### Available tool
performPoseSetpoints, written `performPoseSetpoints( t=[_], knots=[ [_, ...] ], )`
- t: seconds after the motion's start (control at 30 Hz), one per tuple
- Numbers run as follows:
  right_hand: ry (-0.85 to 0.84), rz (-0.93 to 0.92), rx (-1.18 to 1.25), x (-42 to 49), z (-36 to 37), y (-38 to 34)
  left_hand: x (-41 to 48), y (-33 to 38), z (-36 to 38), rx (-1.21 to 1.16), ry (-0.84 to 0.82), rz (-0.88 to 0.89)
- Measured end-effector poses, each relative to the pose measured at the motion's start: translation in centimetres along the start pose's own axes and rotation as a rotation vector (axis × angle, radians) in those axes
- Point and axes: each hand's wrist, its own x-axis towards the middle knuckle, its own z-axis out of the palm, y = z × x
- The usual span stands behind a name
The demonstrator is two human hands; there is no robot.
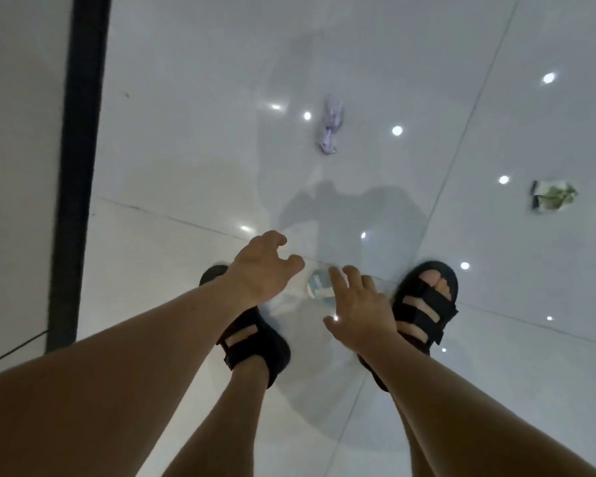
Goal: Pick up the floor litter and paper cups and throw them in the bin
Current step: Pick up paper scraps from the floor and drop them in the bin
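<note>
A paper cup (316, 286) lies on its side on the white floor between my two feet, its mouth facing away from me. My left hand (264, 266) hovers just left of the cup, fingers curled and apart, holding nothing. My right hand (356, 306) hangs above the cup's right side with fingers spread, also holding nothing. Further ahead lies a crumpled pale purple paper (330, 129). A crumpled white and green wrapper (553, 195) lies off to the right. No bin is in view.
My feet in black sandals, the left (255, 342) and the right (424, 304), flank the cup. A black vertical post (80, 166) and a pale wall stand at the left. A thin cable (11, 352) runs along the floor at the lower left.
</note>
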Motion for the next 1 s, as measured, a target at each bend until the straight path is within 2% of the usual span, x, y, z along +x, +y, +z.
performPoseSetpoints(
  t=[0.2, 0.33, 0.43, 0.57, 0.73, 0.87, 1.0],
  knots=[
    [0.042, 0.069, 0.010, 4.5, 6.0, -0.6, 3.3, -4.6, 3.1, -0.027, -0.066, -0.020],
    [0.098, 0.112, 0.272, 5.5, 6.5, -0.2, 3.0, -5.3, 4.0, -0.041, -0.082, -0.026],
    [0.108, 0.088, 0.460, 5.3, 5.0, 0.0, 2.8, -4.5, 3.7, -0.104, -0.077, -0.027],
    [0.098, -0.048, 0.690, 3.9, 0.6, -1.0, 2.0, -2.0, 2.7, -0.168, -0.076, 0.029],
    [0.178, -0.164, 0.785, 2.8, -4.6, -1.5, 1.3, 0.5, 0.1, -0.148, -0.057, 0.116],
    [0.198, -0.146, 0.739, 4.6, -7.5, -0.9, 1.7, 1.0, -1.2, -0.181, 0.065, 0.138],
    [0.327, -0.203, 0.371, 9.9, -11.0, 0.9, 3.3, -1.1, -1.9, -0.204, 0.157, 0.094]
  ],
)
